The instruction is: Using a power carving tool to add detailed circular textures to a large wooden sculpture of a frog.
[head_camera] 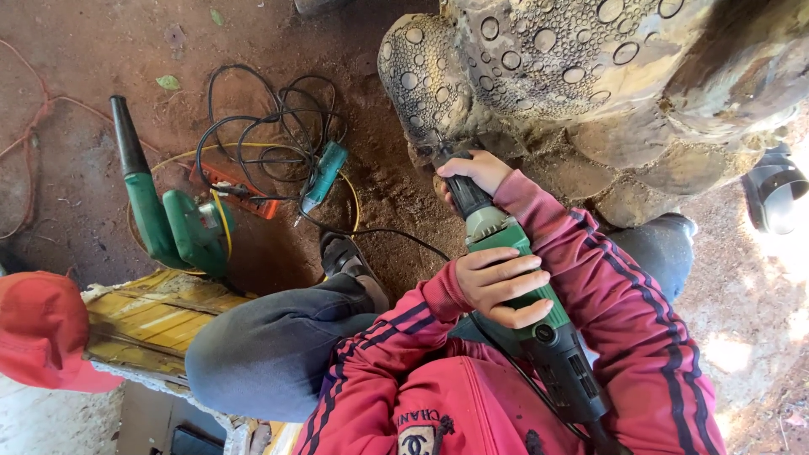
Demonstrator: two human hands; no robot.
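The fingers (516, 263) of the left hand (497, 286) are wrapped round the green body of a die grinder (514, 278); its black neck is gripped by the right hand (472, 173), the tip pressed against a carved wood sculpture (590, 84) above the dirt floor (84, 50).

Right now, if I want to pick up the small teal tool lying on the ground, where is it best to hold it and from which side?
Take the small teal tool around its wide teal body, coming from above, since it lies flat on the soil. Its thin tip points down toward the shoe, and black cables tangle at the other end, so the middle is probably the clearest grip. Both hands are on the green grinder.
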